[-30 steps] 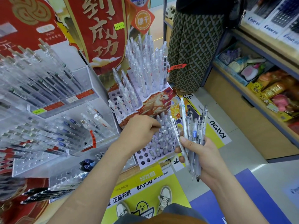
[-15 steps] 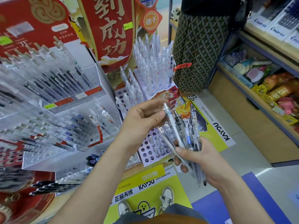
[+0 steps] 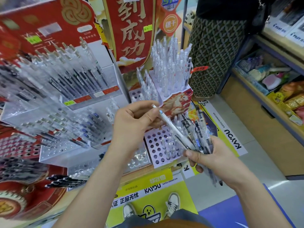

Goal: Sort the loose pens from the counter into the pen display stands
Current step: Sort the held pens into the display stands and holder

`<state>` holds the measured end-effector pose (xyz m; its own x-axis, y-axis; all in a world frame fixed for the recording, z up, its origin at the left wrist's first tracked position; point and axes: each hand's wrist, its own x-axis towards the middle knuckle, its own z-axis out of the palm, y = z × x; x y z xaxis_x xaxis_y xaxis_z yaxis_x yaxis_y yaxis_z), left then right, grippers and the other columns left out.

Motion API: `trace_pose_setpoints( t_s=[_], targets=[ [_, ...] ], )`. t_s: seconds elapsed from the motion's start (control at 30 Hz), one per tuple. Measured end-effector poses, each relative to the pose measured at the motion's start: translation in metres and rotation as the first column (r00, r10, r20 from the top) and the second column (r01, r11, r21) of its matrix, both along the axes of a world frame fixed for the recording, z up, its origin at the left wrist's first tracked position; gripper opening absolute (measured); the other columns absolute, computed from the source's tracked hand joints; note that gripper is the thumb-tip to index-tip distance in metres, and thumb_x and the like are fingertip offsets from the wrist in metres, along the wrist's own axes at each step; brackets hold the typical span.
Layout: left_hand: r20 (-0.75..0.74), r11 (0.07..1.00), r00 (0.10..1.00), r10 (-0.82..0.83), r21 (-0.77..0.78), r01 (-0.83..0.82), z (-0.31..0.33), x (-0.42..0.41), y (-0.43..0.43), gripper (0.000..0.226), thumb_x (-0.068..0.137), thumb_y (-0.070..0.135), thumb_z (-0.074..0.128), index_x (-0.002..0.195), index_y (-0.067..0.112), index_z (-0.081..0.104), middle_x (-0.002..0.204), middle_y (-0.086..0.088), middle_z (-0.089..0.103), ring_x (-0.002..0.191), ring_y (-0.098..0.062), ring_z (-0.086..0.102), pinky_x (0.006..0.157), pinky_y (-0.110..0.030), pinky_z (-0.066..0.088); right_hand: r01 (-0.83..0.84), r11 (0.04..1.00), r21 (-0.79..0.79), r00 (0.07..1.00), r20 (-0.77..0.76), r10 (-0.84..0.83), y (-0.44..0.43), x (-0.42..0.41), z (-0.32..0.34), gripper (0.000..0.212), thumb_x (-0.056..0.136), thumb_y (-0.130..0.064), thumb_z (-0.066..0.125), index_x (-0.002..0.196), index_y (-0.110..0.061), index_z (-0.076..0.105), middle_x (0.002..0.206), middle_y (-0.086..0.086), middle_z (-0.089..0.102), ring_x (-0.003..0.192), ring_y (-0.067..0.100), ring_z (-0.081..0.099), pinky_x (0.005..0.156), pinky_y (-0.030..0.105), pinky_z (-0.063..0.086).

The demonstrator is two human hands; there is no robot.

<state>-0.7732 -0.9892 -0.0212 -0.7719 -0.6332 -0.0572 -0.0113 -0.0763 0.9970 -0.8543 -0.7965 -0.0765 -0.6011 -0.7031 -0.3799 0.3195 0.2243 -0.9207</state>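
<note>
My left hand [image 3: 136,124] pinches the top end of a white pen [image 3: 171,127] that slants down to the right into a bundle. My right hand [image 3: 210,158] grips that bundle of several clear pens [image 3: 199,134], their tips pointing down past my palm. Just behind both hands stands a stepped white display stand with round holes [image 3: 156,145]; its lower tier holds a few clear pens and its upper tiers [image 3: 169,76] are packed with them. A clear acrylic pen stand [image 3: 54,119] with dark pens fills the left.
Red cardboard signs [image 3: 131,33] rise behind the stands. A person in a patterned skirt [image 3: 213,51] stands close behind the white stand. A wooden shelf with packaged goods [image 3: 279,89] runs along the right. Black pens [image 3: 65,180] lie low on the left counter.
My left hand left the holed stand, came across to the bundle and now pinches the white pen, drawing it up and left. The camera moved closer.
</note>
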Motion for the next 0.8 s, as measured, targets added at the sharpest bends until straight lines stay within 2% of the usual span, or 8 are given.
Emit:
trace_pose_setpoints(
  t_s=[0.07,0.17,0.27,0.43,0.5,0.63,0.7,0.8],
  targets=[
    [-0.061,0.989,0.992,0.108,-0.09,-0.113,0.005,0.008,-0.006,0.014,0.083,0.002,0.066,0.089,0.012,0.072,0.076,-0.001,0.074,0.071,-0.016,0.07,0.066,-0.023,0.056,0.038,0.999,-0.006,0.999,-0.003,-0.038,0.002,-0.005,0.0,0.021,0.081,-0.008,0.072,0.094,-0.003,0.056,0.06,0.01,0.061,0.052,0.019,0.053,0.048,0.027,0.044],
    [-0.153,0.944,0.971,0.186,-0.248,-0.22,0.01,0.018,-0.014,0.012,0.08,0.012,0.068,0.091,0.018,0.07,0.08,0.003,0.073,0.079,-0.015,0.07,0.074,-0.026,0.057,0.18,0.983,-0.035,0.983,0.048,-0.179,0.009,-0.012,-0.001,0.024,0.075,-0.008,0.071,0.094,-0.002,0.056,0.059,0.006,0.058,0.051,0.018,0.053,0.043,0.026,0.042],
    [-0.135,0.901,0.968,0.212,-0.356,-0.247,-0.001,0.022,-0.02,0.017,0.082,0.009,0.07,0.093,0.022,0.07,0.081,0.01,0.073,0.082,-0.011,0.069,0.079,-0.025,0.056,0.313,0.948,-0.055,0.945,0.118,-0.305,0.014,-0.015,-0.003,0.015,0.079,-0.004,0.067,0.091,-0.006,0.058,0.062,0.004,0.059,0.054,0.018,0.057,0.043,0.025,0.045],
    [0.047,0.791,0.984,0.17,-0.602,-0.108,-0.042,0.014,-0.014,0.024,0.083,0.003,0.07,0.095,0.024,0.072,0.085,0.023,0.067,0.079,0.007,0.062,0.077,-0.012,0.047,0.379,0.92,-0.101,0.907,0.239,-0.348,0.01,-0.005,-0.003,0.018,0.082,-0.006,0.061,0.099,-0.007,0.06,0.07,0.009,0.067,0.055,0.018,0.064,0.046,0.026,0.051],
    [0.097,0.744,0.986,0.139,-0.667,-0.039,-0.055,0.01,-0.013,0.021,0.085,0.002,0.068,0.099,0.016,0.074,0.088,0.021,0.066,0.083,0.003,0.061,0.079,-0.015,0.048,0.387,0.916,-0.109,0.898,0.272,-0.347,0.007,0.0,-0.003,0.019,0.081,-0.007,0.061,0.1,-0.007,0.061,0.071,0.011,0.068,0.055,0.018,0.064,0.046,0.026,0.052],
    [0.137,0.621,0.988,0.066,-0.781,0.066,-0.072,0.002,-0.013,0.019,0.084,-0.003,0.066,0.1,0.005,0.073,0.09,-0.002,0.072,0.083,-0.009,0.063,0.079,-0.021,0.048,0.393,0.912,-0.115,0.888,0.304,-0.344,0.004,0.007,-0.002,0.011,0.09,-0.001,0.055,0.098,-0.006,0.061,0.071,0.013,0.068,0.053,0.019,0.064,0.046,0.025,0.051],
    [0.152,0.626,0.986,0.064,-0.776,0.078,-0.078,-0.001,-0.014,0.02,0.084,-0.003,0.067,0.101,0.005,0.073,0.091,-0.005,0.073,0.082,-0.016,0.067,0.078,-0.025,0.05,0.392,0.912,-0.121,0.887,0.314,-0.34,0.002,0.008,-0.001,0.01,0.089,-0.001,0.055,0.096,-0.006,0.061,0.07,0.013,0.067,0.052,0.019,0.063,0.046,0.025,0.051],
    [0.167,0.629,0.984,0.055,-0.771,0.095,-0.086,-0.004,-0.016,0.021,0.084,-0.003,0.066,0.102,0.006,0.073,0.092,-0.004,0.073,0.083,-0.014,0.067,0.079,-0.019,0.048,0.367,0.921,-0.129,0.897,0.311,-0.314,0.002,0.009,0.0,0.015,0.081,-0.006,0.06,0.096,-0.007,0.06,0.07,0.012,0.067,0.054,0.019,0.063,0.046,0.026,0.051]
  ],
)
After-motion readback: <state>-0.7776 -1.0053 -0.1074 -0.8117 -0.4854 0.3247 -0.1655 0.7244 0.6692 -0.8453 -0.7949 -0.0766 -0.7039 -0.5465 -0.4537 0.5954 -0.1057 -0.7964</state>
